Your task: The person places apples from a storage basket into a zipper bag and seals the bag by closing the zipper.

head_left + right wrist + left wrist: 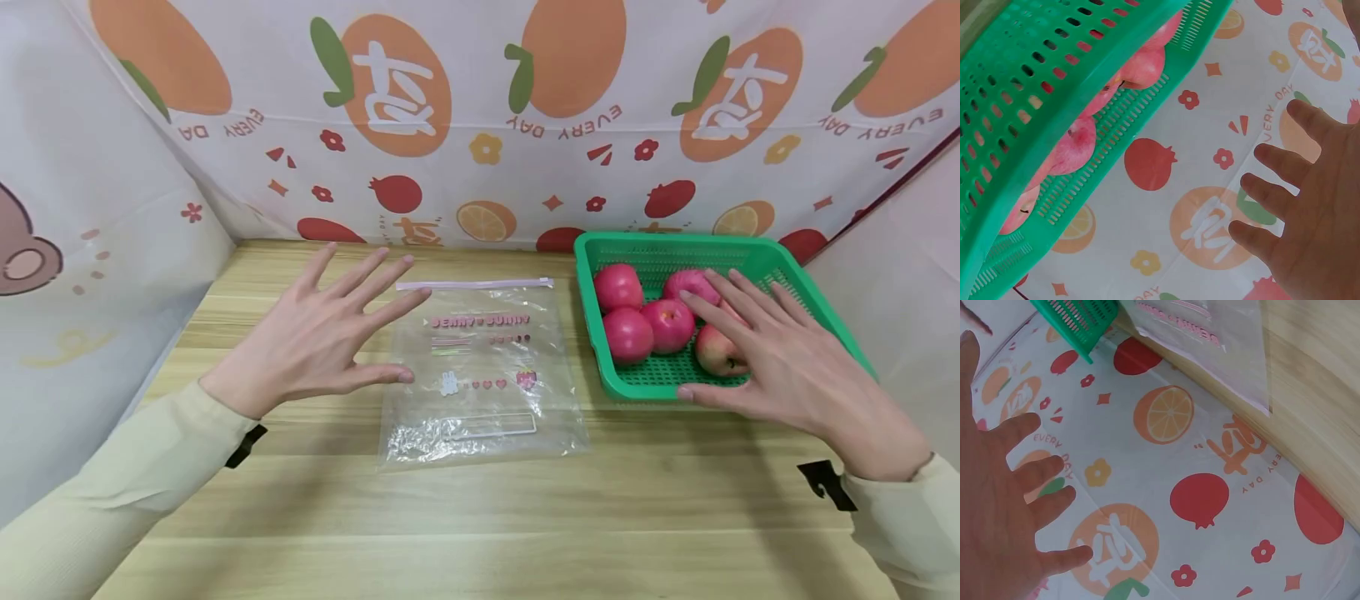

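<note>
My left hand (318,337) is held up with its fingers spread, overlapping the left edge of a clear zip bag (480,367) in the head view. The bag lies flat on the table, its lilac slider strip (474,284) toward the back, with pink lettering and small printed figures. To the right, my right hand (802,375) also has spread fingers and holds nothing. It overlaps the front right of a green plastic basket (611,385). Several pinkish-red apples (628,335) sit in the basket, one partly hidden behind the right hand.
A wooden-patterned table (480,533) stretches under everything. White cloth (465,179) printed with fruit hangs along the back edge, and pale cloth (97,333) stands at the left side. Black straps (245,446) are around both wrists.
</note>
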### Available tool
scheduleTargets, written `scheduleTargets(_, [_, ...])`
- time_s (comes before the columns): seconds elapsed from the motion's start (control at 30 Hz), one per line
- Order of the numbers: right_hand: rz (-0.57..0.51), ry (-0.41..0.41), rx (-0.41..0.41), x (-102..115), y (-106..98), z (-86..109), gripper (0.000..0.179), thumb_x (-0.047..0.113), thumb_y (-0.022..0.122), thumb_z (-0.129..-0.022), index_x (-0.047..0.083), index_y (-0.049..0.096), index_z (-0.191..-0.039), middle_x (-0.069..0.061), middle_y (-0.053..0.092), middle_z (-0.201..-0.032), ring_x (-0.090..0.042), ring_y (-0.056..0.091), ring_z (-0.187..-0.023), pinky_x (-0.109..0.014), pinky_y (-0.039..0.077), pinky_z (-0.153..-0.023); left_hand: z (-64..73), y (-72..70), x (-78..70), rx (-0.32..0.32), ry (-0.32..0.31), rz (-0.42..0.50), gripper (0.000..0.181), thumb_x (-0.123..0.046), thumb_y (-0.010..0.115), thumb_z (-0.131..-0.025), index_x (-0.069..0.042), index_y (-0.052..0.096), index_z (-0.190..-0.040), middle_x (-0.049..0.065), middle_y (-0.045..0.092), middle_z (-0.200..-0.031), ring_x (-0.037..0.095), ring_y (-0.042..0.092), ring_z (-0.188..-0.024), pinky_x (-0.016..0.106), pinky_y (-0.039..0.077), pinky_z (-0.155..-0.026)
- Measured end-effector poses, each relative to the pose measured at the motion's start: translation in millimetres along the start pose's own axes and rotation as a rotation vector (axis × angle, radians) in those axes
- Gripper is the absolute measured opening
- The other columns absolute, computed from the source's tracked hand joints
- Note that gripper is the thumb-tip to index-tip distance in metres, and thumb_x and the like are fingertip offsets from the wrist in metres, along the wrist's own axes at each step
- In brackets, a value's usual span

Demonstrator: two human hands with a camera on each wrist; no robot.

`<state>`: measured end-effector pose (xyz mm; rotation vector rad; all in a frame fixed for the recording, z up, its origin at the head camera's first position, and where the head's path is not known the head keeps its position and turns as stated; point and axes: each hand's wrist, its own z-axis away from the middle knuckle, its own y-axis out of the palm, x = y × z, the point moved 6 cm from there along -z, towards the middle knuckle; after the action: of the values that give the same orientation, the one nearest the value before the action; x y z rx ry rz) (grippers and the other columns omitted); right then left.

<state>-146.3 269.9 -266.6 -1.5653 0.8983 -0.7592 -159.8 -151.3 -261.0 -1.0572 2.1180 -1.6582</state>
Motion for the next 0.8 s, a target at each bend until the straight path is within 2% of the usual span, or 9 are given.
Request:
scheduleTargets(0.2, [-0.013,-0.009,-0.006,4.1,-3.5,-6.3,0.106,0.067,0.078,-0.077,0.028,0.029,-0.162,-0.009,0.029,-0.167,-0.034,0.021,-0.156,-0.054,0.008,-0.130,-10.2,4.9,2.5,0.057,-0.049,0.032,0.085,-0.078,0.052,-0.089,-0.023,0.047,-0.153,0.013,0.036,-0.164,0.035,0.034,-0.151,0.068,0.025,-0.120])
scheduleTargets(0.3, [-0.019,-0.006,0.007,7.5,-4.0,-10.8,0.105,0.067,0.078,-0.077,0.026,0.030,-0.161,-0.009,0.028,-0.167,-0.034,0.020,-0.156,-0.054,0.008,-0.130,-15.9,8.7,2.7,0.076,-0.070,0.057,0.085,-0.074,0.057,-0.087,-0.024,0.045,-0.155,0.011,0.032,-0.165,0.033,0.033,-0.152,0.068,0.025,-0.120])
scheduleTargets(0.53, [-0.036,0.036,0.022,10.3,-4.8,-17.4,0.104,0.068,0.077,-0.076,0.025,0.033,-0.160,-0.010,0.025,-0.168,-0.035,0.019,-0.156,-0.056,0.010,-0.129,-27.1,23.9,0.7,0.153,-0.122,0.146,0.085,-0.074,0.056,-0.089,-0.026,0.039,-0.158,0.008,0.027,-0.168,0.029,0.027,-0.155,0.068,0.024,-0.121])
scheduleTargets(0.8, [-0.073,0.055,0.002,11.1,-5.0,-21.2,0.103,0.066,0.078,-0.077,0.026,0.032,-0.161,-0.010,0.025,-0.168,-0.034,0.021,-0.155,-0.054,0.009,-0.130,-31.5,33.6,-5.7,0.148,-0.135,0.177,0.083,-0.073,0.054,-0.090,-0.028,0.038,-0.158,0.008,0.031,-0.167,0.028,0.031,-0.153,0.065,0.029,-0.119])
